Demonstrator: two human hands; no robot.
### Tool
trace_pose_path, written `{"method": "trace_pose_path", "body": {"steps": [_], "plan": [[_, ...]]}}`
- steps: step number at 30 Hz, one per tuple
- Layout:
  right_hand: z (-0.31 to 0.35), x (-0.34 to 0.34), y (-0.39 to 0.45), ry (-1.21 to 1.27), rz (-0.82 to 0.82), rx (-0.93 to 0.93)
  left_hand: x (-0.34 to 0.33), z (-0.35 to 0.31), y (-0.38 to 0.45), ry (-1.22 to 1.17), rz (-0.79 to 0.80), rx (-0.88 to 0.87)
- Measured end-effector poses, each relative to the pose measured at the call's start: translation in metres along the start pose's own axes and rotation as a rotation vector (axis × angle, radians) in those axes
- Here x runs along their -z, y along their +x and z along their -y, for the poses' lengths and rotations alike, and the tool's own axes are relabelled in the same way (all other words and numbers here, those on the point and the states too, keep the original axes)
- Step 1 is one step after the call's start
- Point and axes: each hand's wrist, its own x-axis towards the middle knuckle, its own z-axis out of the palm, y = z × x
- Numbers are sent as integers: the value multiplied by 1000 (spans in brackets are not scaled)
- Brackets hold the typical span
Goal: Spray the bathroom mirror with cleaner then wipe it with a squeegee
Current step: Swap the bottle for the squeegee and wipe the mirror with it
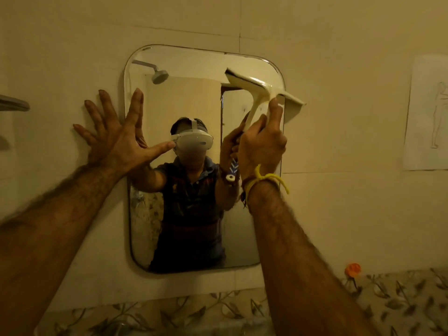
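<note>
My right hand is closed around the handle of the squeegee, thumb stretched up along the neck; my left hand is spread wide and holds nothing, fingers splayed over the left edge of the mirror and the wall beside it; the squeegee sits at the mirror's upper right corner; its handle points up and slightly left from my fist; its blade runs crosswise, from upper left down to the right, its right end past the mirror's edge.
</note>
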Motion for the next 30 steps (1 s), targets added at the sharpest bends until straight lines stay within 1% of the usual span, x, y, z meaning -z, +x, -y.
{"method": "trace_pose_path", "body": {"steps": [2, 5, 7, 10, 12, 15, 16, 18, 21, 23, 27, 28, 30], "plan": [[-5, 1, -31, -2, 31, -11, 1, -1, -1, 4, 7, 0], [-13, 7, -80, -33, 89, 61, 1, -1, -3, -7, -6, -1], [-10, 1, -66, -69, 87, 96, -2, 1, -3, -19, -29, -12], [3, -9, -27, -81, 70, 68, -8, 5, -1, -24, -61, -18], [4, -10, -42, -72, 65, 77, -10, 4, -2, -16, -76, -21], [-10, 3, -104, -70, 176, 148, -9, 4, -3, -17, -66, -22], [-15, 7, -111, -78, 220, 168, -7, 5, -4, -15, -60, -25], [-14, 4, -92, -93, 208, 199, -4, 7, -3, -22, -28, -27], [4, -5, -43, -101, 158, 136, 5, 11, -5, -43, 33, -8], [4, -6, -46, -97, 159, 156, 13, 11, -6, -53, 78, -2], [-18, 10, -113, -149, 355, 289, 26, 8, -6, -109, 175, 40], [-20, 12, -113, -138, 378, 319, 27, 6, -8, -120, 200, 62], [-9, 7, -88, -86, 384, 347, 28, 3, -13, -127, 244, 94]]}}
